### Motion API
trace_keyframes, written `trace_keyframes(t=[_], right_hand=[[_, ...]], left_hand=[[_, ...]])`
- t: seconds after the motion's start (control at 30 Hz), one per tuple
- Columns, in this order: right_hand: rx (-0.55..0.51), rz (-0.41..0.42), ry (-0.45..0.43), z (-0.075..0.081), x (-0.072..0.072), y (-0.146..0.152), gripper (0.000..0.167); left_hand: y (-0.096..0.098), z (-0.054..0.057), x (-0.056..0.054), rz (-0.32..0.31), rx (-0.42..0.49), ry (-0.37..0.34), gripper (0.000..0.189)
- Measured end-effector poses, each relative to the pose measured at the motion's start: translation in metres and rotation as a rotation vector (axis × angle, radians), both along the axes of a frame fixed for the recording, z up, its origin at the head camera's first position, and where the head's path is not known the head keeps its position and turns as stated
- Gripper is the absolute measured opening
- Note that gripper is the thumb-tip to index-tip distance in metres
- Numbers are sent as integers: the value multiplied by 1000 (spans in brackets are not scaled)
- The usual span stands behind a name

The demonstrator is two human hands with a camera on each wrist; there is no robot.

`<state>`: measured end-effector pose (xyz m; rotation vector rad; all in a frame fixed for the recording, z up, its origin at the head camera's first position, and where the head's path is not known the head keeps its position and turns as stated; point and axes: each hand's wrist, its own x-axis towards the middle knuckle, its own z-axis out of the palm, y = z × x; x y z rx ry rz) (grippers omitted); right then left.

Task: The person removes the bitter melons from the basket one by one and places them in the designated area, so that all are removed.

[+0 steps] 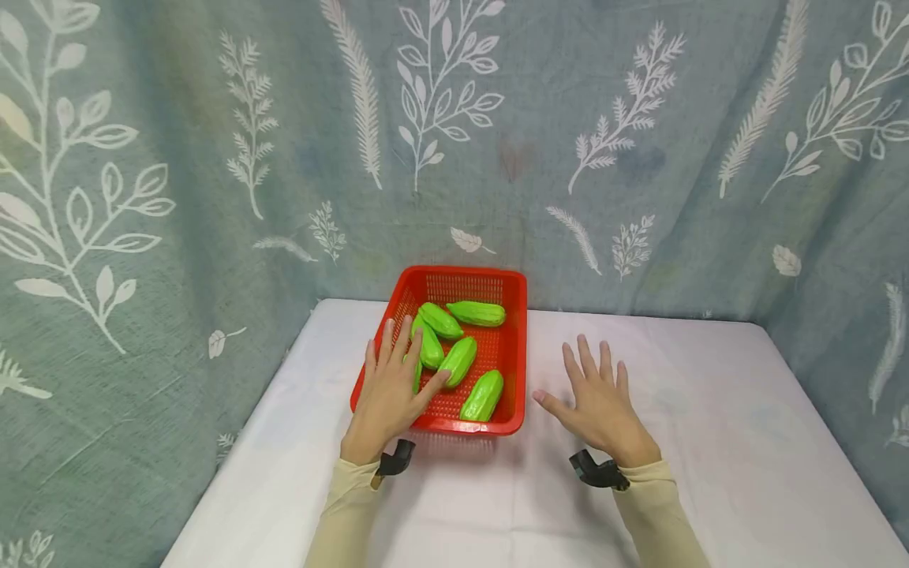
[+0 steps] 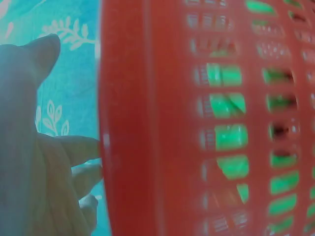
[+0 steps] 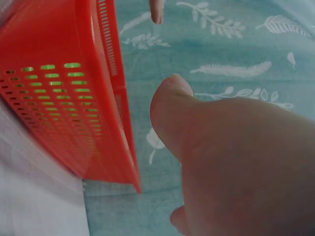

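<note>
A red plastic basket (image 1: 518, 355) with slotted walls holds several bright green, elongated, gourd-like vegetables (image 1: 458, 361). One vegetable (image 1: 482, 396) lies apart near the basket's front right corner. My left hand (image 1: 387, 398) is over the basket's left side with fingers spread, partly covering the vegetables there. It grips nothing, and whether it touches the rim I cannot tell. To the right of the basket, my right hand (image 1: 604, 410) hovers over the table, its fingers spread and holding nothing. In the right wrist view, the thumb (image 3: 172, 108) is apart from the basket wall (image 3: 44, 49).
The basket stands on a table with a white cloth (image 1: 710, 394), left of the middle and towards the back edge. Behind and at the sides hangs a grey-green curtain (image 1: 540, 142) with white leaf prints. Dark straps (image 1: 599, 471) sit at both wrists.
</note>
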<state>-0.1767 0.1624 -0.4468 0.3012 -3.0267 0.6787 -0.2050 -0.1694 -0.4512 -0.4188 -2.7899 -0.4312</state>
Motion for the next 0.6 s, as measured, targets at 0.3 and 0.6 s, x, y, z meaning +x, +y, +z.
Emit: trace_keyframes(t=[0.3,0.6], right_hand=[[-61,30,-11,0,2,-3,92],[-100,49,-39,1,2,-4,92]], left_hand=[[-36,-4,4,-15,1,5,91],[-62,-15,3,-20,-30,-55,96]])
